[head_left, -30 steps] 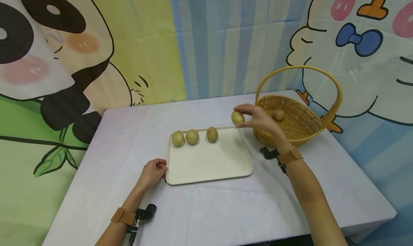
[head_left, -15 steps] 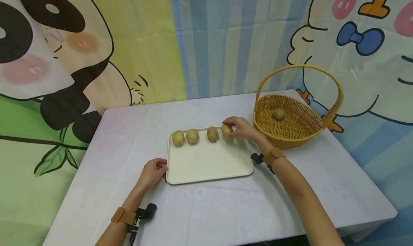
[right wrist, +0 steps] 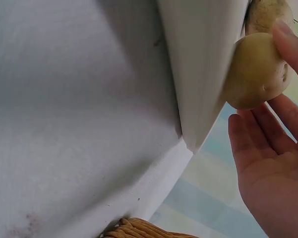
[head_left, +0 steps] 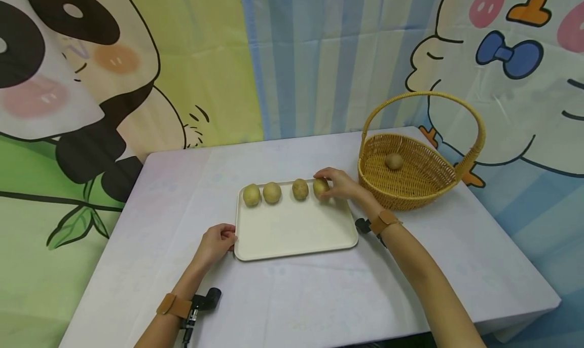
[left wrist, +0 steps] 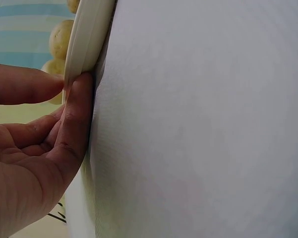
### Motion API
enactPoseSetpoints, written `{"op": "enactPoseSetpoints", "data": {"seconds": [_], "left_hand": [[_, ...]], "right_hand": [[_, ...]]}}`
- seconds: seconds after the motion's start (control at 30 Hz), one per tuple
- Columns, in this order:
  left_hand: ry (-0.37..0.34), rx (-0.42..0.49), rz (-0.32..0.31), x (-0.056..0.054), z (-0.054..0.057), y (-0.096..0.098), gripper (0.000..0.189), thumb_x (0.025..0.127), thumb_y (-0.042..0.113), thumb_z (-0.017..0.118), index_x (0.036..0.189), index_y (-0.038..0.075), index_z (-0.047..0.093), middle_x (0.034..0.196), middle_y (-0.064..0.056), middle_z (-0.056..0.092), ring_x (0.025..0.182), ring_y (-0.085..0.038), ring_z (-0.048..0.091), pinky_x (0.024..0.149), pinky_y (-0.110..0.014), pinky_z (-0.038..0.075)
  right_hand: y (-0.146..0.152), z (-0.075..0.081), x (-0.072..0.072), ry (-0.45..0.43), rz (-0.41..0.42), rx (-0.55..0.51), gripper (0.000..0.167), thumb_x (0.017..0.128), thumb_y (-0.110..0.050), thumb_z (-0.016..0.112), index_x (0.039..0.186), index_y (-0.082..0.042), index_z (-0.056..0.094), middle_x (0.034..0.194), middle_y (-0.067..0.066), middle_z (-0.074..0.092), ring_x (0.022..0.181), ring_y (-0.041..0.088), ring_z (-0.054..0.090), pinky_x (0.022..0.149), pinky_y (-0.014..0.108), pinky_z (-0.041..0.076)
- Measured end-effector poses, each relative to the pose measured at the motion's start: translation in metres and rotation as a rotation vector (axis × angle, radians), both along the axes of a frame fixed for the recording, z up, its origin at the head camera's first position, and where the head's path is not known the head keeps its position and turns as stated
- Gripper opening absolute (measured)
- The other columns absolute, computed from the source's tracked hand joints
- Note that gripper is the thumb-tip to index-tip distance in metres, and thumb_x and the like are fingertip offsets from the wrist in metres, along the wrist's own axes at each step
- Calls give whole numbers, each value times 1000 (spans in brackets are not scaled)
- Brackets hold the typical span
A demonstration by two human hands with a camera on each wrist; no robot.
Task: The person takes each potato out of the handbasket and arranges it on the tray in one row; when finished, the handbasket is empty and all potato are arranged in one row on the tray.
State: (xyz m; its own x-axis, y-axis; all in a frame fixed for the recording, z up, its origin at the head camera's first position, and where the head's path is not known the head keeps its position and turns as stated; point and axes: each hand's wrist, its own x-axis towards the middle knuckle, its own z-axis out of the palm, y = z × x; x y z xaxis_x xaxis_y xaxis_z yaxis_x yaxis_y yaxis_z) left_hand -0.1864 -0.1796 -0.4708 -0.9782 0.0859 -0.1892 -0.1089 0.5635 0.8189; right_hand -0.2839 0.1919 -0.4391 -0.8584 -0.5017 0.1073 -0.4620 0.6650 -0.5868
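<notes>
A cream rectangular tray (head_left: 296,231) lies on the white-covered table. My left hand (head_left: 218,244) pinches its left edge; in the left wrist view the thumb (left wrist: 34,87) meets the rim and a finger lies under it. Three potatoes, a left one (head_left: 251,195), a middle one (head_left: 271,193) and a browner one (head_left: 300,189), sit in a row along the tray's far side. At the right end of that row, my right hand (head_left: 339,183) holds another potato (right wrist: 258,72) on the tray, thumb on one side and fingers on the other.
A wicker basket (head_left: 410,198) with a tall arched handle stands to the right of the tray, with one potato (head_left: 394,161) inside. A printed cartoon curtain (head_left: 310,59) hangs behind the table (head_left: 283,307). Each wrist wears a strapped camera.
My right hand has carried a potato from beside the basket leftward and down onto the tray's far right part. Its fingers have shifted only slightly since. The left hand has stayed at the tray's edge.
</notes>
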Motion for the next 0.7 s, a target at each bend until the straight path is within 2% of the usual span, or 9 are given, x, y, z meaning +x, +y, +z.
{"op": "enactPoseSetpoints", "data": {"seconds": [0.23, 0.7], "left_hand": [[0, 0, -5, 0, 1, 0, 29, 84, -1, 56, 111, -10, 57, 84, -11, 56, 67, -14, 56, 57, -23, 49], [7, -6, -9, 0, 1, -1, 28, 84, -1, 58, 110, -10, 58, 83, -11, 56, 68, -14, 55, 56, -23, 48]], "right_hand": [[-1, -1, 0, -40, 0, -15, 66, 71, -11, 81, 127, 5, 51, 131, 20, 50, 123, 34, 44, 105, 42, 35], [-3, -2, 1, -50, 2, -13, 70, 71, -14, 81, 130, 5, 48, 133, 20, 48, 125, 34, 42, 105, 43, 34]]}}
